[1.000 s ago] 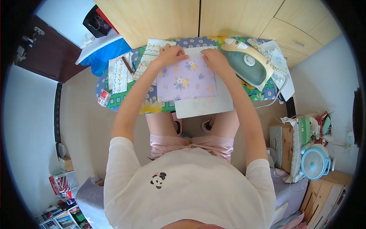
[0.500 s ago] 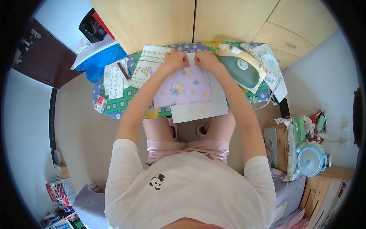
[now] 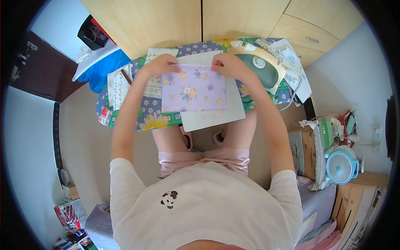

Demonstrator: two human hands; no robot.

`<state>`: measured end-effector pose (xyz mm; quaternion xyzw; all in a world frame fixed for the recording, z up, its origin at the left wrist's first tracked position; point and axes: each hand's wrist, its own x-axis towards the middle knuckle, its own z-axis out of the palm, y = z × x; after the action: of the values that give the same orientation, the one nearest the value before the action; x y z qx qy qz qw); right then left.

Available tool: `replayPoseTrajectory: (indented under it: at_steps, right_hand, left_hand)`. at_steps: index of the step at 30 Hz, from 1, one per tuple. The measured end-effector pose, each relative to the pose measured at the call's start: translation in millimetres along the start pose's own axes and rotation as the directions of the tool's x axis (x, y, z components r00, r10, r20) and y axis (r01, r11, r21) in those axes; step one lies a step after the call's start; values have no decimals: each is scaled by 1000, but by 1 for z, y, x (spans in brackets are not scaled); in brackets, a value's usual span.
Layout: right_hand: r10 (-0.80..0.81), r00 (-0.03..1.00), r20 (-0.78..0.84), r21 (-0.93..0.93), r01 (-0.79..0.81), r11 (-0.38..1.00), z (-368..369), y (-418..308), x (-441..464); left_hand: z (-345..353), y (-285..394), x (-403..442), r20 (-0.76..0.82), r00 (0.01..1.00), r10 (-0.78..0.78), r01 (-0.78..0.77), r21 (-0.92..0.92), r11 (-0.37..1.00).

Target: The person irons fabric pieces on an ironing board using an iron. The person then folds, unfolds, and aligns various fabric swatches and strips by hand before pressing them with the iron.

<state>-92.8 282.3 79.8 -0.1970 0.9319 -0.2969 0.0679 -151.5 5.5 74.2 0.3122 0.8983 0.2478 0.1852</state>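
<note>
A lilac cloth with yellow and blue flowers [image 3: 193,93] hangs or lies over a white sheet [image 3: 214,118] on the ironing board. My left hand [image 3: 165,64] pinches its far edge near the left corner. At the right end of that same edge, my right hand [image 3: 228,66] has its fingers closed on the cloth. The cloth looks flat, its near edge overlapping the sheet. Just right of my right hand rests a cream and green iron [image 3: 264,68], lying on its side or sole; I cannot tell which.
The ironing board has a patterned cover [image 3: 152,118]. On its left lie patterned cloths [image 3: 119,89], a brown stick [image 3: 126,77] and a small red-and-white box [image 3: 104,116]. The iron's cord [image 3: 295,93] runs down the right side. Wooden cabinets [image 3: 237,21] stand behind.
My hands have moved apart along the far edge, and the lilac cloth is spread straighter and shifted slightly left. The whole view has also shifted a little.
</note>
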Motion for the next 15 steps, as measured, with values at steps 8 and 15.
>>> replayPoseTrajectory:
  at_steps: [8, 15]
  right_hand:
    - [198, 948, 250, 704, -318, 635, 20, 2, -37]
    - [362, 931, 49, 675, -298, 676, 70, 19, -57]
  left_hand:
    - [-26, -6, 13, -97, 976, -195, 95, -616, 782]
    - [36, 2, 65, -531, 846, -54, 76, 19, 997]
